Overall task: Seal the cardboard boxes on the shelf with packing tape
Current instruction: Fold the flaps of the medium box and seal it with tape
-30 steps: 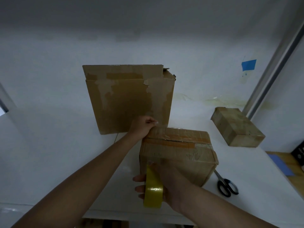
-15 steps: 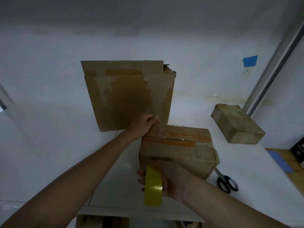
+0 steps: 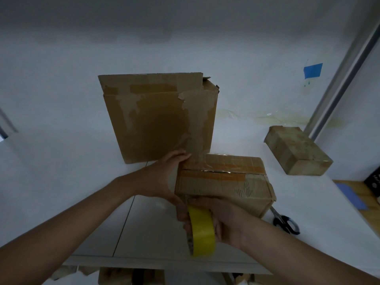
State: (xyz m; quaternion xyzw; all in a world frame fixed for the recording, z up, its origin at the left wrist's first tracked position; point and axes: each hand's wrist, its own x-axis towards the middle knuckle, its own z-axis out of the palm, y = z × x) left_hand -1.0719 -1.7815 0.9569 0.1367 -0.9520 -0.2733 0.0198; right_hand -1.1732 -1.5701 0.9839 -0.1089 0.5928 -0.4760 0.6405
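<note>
A small cardboard box [image 3: 224, 182] with old orange tape along its top seam lies on the white shelf [image 3: 156, 229]. My left hand [image 3: 164, 177] grips its left end, fingers on the top far corner and thumb low at the near left edge. My right hand [image 3: 222, 221] holds a yellow roll of packing tape [image 3: 202, 231] upright against the box's front left face. A tall, worn cardboard box [image 3: 158, 116] stands just behind. A third, flat box [image 3: 296, 149] lies at the right by the wall.
Black-handled scissors [image 3: 285, 222] lie on the shelf to the right of the small box. A metal upright [image 3: 345, 70] runs up the right side. A blue tape patch [image 3: 312, 70] is stuck to the back wall. More cardboard shows below the shelf's front edge.
My left hand has spread from the box's top corner down its left end, thumb now near the tape roll. The roll has risen closer to the box's front face.
</note>
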